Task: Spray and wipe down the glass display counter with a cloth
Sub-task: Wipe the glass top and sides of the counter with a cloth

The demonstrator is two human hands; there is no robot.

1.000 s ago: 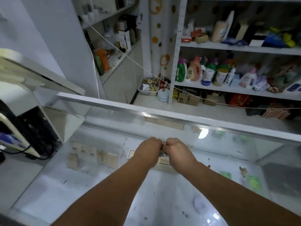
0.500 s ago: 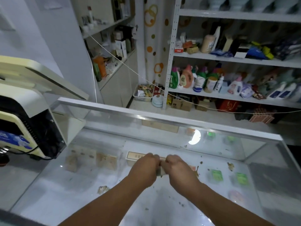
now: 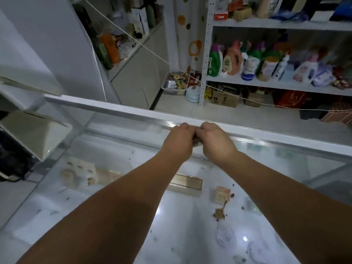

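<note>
The glass display counter (image 3: 118,149) fills the lower view, its top flecked with dark specks and a brown smear (image 3: 219,214). My left hand (image 3: 178,141) and my right hand (image 3: 217,144) meet knuckle to knuckle over the glass, close to the metal far rim (image 3: 133,111). Both have curled fingers and pinch a small crumpled grey-brown cloth (image 3: 198,143) between them. Most of the cloth is hidden by the fingers. No spray bottle shows in this view.
Flat boxes (image 3: 187,182) and small packets lie inside the counter under the glass. A white and black machine (image 3: 28,134) stands at the left end. Beyond the rim, shelves hold detergent bottles (image 3: 232,61), and a taut string (image 3: 152,52) crosses the aisle.
Both hands, still pressed together, have moved away from me across the glass to the far rim. The view has tilted down over the counter.
</note>
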